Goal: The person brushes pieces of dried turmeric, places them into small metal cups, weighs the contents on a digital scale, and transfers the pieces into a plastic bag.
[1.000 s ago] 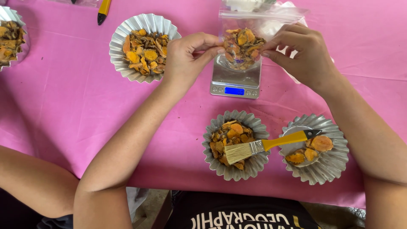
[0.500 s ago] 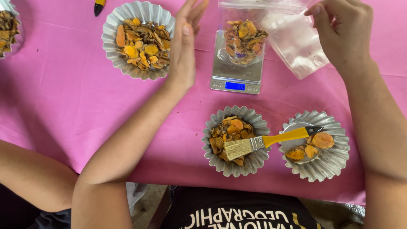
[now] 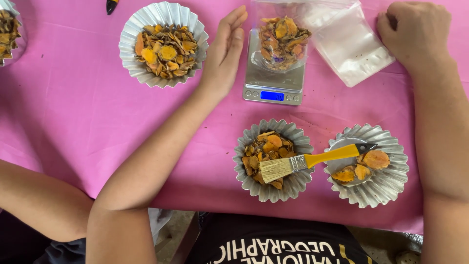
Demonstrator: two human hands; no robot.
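Note:
A clear bag of dried orange slices (image 3: 283, 36) stands on a small silver digital scale (image 3: 273, 80) with a blue display. My left hand (image 3: 223, 51) rests on its edge just left of the scale, fingers straight and together, holding nothing. My right hand (image 3: 415, 32) lies as a loose fist on the pink cloth at the far right, beside a stack of empty clear bags (image 3: 349, 44). Whether it holds anything cannot be seen.
A fluted foil tray of orange slices (image 3: 163, 44) sits at the far left of my left hand. Two more foil trays (image 3: 273, 159) (image 3: 369, 166) sit near me, a yellow-handled brush (image 3: 312, 160) lying across them. Another person's arm (image 3: 34, 200) shows at lower left.
Both hands have let go of the bag on the scale and moved apart. The left now rests beside the scale, and the right has settled on the cloth at the far right.

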